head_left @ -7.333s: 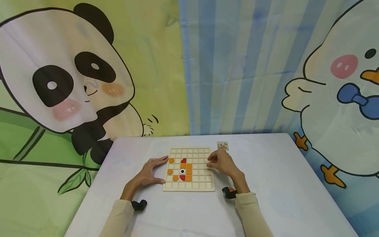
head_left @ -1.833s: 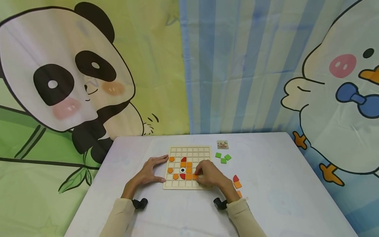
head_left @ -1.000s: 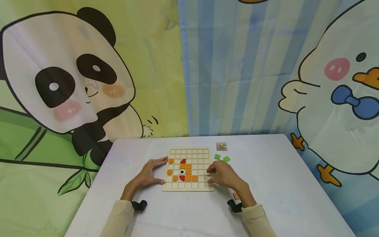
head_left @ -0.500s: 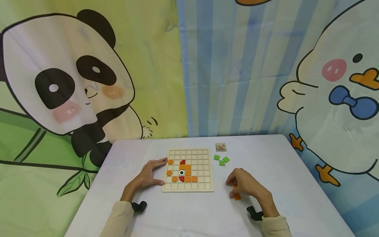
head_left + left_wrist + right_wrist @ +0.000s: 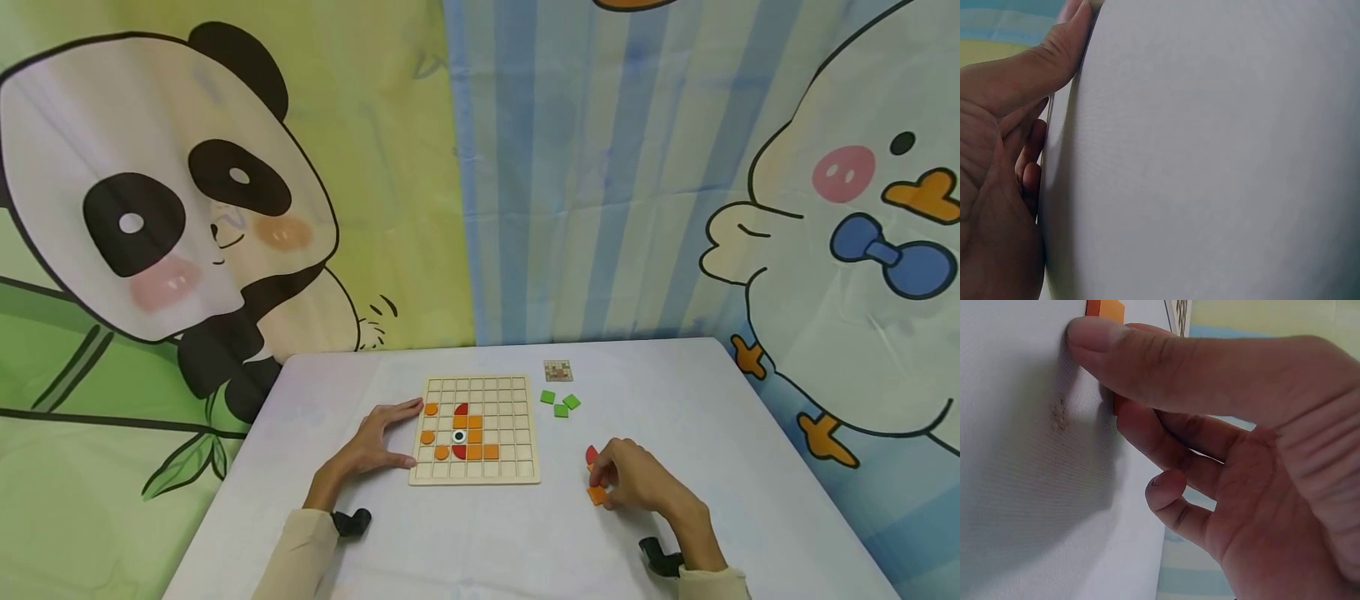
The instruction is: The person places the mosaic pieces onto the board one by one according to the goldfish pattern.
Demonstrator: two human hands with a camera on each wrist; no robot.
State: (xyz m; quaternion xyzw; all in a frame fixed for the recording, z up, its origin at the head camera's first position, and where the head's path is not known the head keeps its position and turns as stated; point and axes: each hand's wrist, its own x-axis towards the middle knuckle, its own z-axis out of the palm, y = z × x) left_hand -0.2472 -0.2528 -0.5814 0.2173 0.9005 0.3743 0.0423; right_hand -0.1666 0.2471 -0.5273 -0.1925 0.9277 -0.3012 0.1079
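In the head view a pale wooden grid board [image 5: 512, 477] lies on the table. It bears several orange square tiles [image 5: 476, 437], orange round tiles [image 5: 442, 452], two red quarter-round tiles [image 5: 461, 409] and a round eye tile [image 5: 459, 436]. My left hand [image 5: 375, 439] steadies the board's left edge, thumb and fingers spread. Right of the board, my right hand [image 5: 637, 477] pinches a loose orange square tile [image 5: 597, 496] at the table with thumb and index finger. A red tile [image 5: 592, 454] and a sliver of another orange tile show beside the fingers, partly covered.
Three green square tiles [image 5: 561, 411] lie right of the board's far corner. Behind them sits a small patterned card [image 5: 558, 371]. The white table [image 5: 735, 467] ends at a cartoon curtain at the back.
An orange square tile was set on the board's lower row, beside the other orange ones. My right hand then left the board and moved right to the loose tiles. The left hand stays put.
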